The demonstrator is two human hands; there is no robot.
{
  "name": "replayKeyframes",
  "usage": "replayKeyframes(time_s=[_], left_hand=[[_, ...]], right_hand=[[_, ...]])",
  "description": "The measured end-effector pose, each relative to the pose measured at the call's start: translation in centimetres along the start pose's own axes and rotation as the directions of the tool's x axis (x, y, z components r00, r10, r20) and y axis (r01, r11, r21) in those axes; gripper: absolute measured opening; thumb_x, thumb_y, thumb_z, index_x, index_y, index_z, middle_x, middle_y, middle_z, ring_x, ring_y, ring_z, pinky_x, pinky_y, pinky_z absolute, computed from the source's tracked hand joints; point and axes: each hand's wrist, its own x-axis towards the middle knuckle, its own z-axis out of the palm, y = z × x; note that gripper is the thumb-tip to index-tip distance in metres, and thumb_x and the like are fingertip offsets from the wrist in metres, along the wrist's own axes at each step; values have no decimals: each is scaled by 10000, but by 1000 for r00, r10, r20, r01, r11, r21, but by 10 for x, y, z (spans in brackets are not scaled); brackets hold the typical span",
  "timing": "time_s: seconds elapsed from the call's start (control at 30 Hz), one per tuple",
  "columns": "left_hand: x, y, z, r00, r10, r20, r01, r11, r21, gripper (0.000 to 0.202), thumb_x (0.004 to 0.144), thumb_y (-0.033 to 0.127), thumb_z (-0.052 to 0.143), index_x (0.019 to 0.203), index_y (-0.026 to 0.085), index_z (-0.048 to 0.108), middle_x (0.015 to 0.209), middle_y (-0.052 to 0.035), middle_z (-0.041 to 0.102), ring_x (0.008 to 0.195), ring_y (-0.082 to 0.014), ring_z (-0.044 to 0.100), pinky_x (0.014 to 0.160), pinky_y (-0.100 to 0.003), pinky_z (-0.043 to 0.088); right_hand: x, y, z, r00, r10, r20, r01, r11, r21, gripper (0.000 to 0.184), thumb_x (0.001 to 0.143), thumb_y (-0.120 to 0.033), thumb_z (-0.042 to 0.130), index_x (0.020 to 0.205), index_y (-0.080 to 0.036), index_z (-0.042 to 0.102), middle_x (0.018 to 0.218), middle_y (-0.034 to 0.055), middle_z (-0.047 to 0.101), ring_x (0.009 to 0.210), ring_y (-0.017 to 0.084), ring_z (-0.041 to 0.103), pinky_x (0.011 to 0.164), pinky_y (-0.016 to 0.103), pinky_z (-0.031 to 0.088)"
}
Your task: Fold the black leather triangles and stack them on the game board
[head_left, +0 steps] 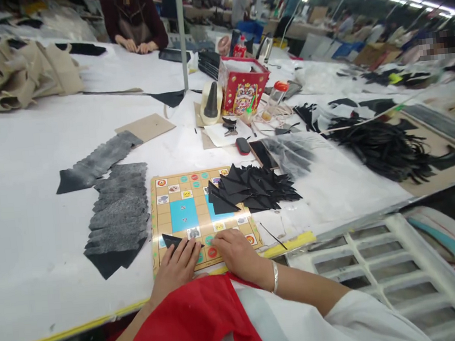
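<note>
Pinning a black triangle point(172, 241) under flat, spread fingers, the left hand point(176, 268) lies beside the open right hand point(237, 252). The piece looks thin, light and floppy, so a corner is probably the best place to pinch it.

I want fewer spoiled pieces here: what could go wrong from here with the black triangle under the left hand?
The loose pile of black triangles sits just beyond the right hand; a careless sweep could scatter it.
The black triangular piece under the left hand lies on a smooth-looking game board and might slide when pressed.
The board lies close to the front edge of the table, so a piece could drop off.
</note>
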Motion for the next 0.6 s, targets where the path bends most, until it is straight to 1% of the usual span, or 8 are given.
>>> replayKeyframes(time_s=[0.07, 0.13, 0.23, 0.3, 0.4, 0.47, 0.53, 0.6], left_hand=[[-2, 1, 1, 1000, -13, -20, 13, 1000, -22, 510, 939, 424, 313, 1400, 214, 377, 1330, -77, 539, 1224, -254, 490, 1011, -426, 338], [-2, 3, 2, 998, -52, -36, 49, 996, -75, 585, 928, 435, 342, 1450, 185, 260, 1326, -99, 539, 1212, -262, 503, 1005, -434, 362], [-2, 7, 3, 987, -157, -27, 150, 972, -181, 638, 934, 367, 327, 1480, 134, 93, 1344, -133, 515, 1203, -257, 515, 1018, -438, 378], [-1, 9, 3, 979, -204, -14, 196, 959, -205, 642, 938, 320, 304, 1481, 117, 29, 1391, -157, 455, 1225, -252, 497, 1019, -432, 387], [0, 5, 2, 991, -117, -59, 108, 984, -139, 664, 937, 380, 320, 1485, 142, 30, 1401, -164, 440, 1219, -260, 501, 996, -436, 392], [-1, -3, 0, 995, -56, -80, 50, 996, -71, 689, 923, 463, 340, 1487, 174, 69, 1382, -156, 466, 1200, -286, 511, 1010, -480, 346], [-4, -15, -4, 994, -70, -86, 69, 998, -14, 713, 906, 521, 339, 1485, 177, 106, 1380, -163, 467, 1194, -324, 504, 1015, -523, 306], [-8, -25, -7, 991, -95, -95, 98, 995, 27, 757, 892, 562, 334, 1483, 144, 114, 1375, -189, 463, 1191, -355, 496, 987, -525, 325]], right_hand=[[6, -5, 2, 999, 38, -11, -37, 998, 57, 226, 898, -139, 446, 1083, -169, 573, 1025, 71, 586, 958, 183, 487, 859, 321, 373], [15, -12, 6, 999, 35, -10, -34, 997, 73, 199, 914, -194, 449, 1071, -172, 569, 992, 63, 588, 939, 181, 492, 843, 314, 375], [27, -21, 16, 1000, -7, -15, 7, 1000, 3, 169, 921, -264, 456, 1005, -182, 577, 936, 48, 584, 888, 187, 490, 782, 317, 372], [29, -23, 20, 997, -78, -15, 76, 993, -94, 163, 913, -269, 462, 981, -175, 577, 905, 43, 581, 846, 191, 483, 737, 326, 364], [26, -20, 20, 975, -221, 14, 218, 951, -218, 207, 889, -267, 484, 1027, -135, 566, 905, 56, 580, 815, 199, 475, 697, 342, 358], [24, -19, 16, 960, -276, 43, 278, 924, -262, 238, 884, -268, 484, 1043, -108, 559, 914, 67, 581, 810, 202, 479, 690, 350, 362], [24, -19, 12, 956, -287, 65, 294, 914, -280, 233, 876, -258, 488, 1033, -101, 561, 907, 69, 583, 798, 197, 488, 690, 350, 370], [25, -20, 10, 961, -271, 61, 277, 920, -275, 215, 866, -256, 498, 1007, -112, 574, 884, 61, 589, 786, 192, 499, 679, 346, 379]])
